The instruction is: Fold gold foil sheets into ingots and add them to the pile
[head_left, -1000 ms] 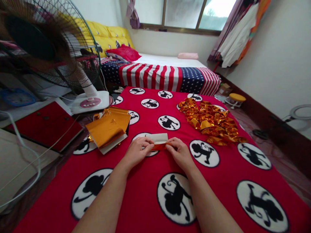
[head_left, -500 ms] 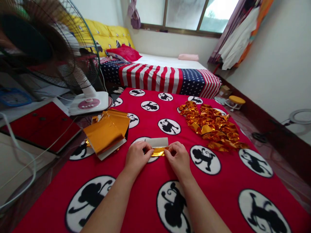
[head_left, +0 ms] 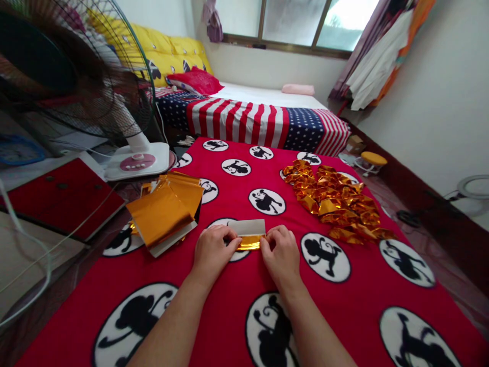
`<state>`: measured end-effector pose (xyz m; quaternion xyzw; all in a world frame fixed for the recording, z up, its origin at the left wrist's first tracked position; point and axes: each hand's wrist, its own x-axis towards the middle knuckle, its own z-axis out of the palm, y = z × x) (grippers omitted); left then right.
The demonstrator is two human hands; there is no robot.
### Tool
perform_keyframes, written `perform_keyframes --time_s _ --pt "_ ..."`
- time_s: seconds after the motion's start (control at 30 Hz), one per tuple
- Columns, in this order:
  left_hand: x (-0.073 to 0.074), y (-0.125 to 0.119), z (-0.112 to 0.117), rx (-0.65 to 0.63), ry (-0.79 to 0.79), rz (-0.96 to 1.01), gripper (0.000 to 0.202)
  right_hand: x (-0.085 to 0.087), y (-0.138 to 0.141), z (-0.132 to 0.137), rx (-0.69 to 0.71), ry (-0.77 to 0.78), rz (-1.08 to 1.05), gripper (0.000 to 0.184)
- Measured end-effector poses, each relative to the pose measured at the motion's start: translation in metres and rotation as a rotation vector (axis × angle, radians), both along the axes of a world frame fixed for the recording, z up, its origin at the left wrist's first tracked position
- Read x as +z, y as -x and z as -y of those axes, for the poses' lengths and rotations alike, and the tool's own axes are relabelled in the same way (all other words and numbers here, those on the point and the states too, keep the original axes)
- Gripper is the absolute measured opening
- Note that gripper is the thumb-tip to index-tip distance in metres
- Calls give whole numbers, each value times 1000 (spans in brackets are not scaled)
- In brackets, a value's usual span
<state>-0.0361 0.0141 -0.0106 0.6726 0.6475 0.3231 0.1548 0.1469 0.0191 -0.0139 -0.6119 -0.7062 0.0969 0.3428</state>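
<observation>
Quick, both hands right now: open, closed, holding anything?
Left hand: closed, pinching the left end of the gold foil sheet.
Right hand: closed, pinching the sheet's right end.

No lettering, number or brand can be read from where I stand; the pink control panel [head_left: 137, 162] on the fan base carries small marks, too blurred to make out; the gold foil strip [head_left: 248, 242] shows a plain white back with no print I can read.
</observation>
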Motion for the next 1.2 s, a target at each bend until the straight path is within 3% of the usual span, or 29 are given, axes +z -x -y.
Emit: perform_keyframes --time_s 0.5,0.73,0.97,1.2 --pt "1 -2 -1 23 -7 -44 12 0 3 -3 -33 12 72 21" --pt "0 5 0 -44 1 28 9 -2 5 -2 -47 -13 118 21" --pt "-7 10 1 -18 -31 124 9 -2 5 -1 -45 -16 144 20" --pt "-3 10 3 -25 -38 125 14 -2 6 -1 -43 -9 127 22"
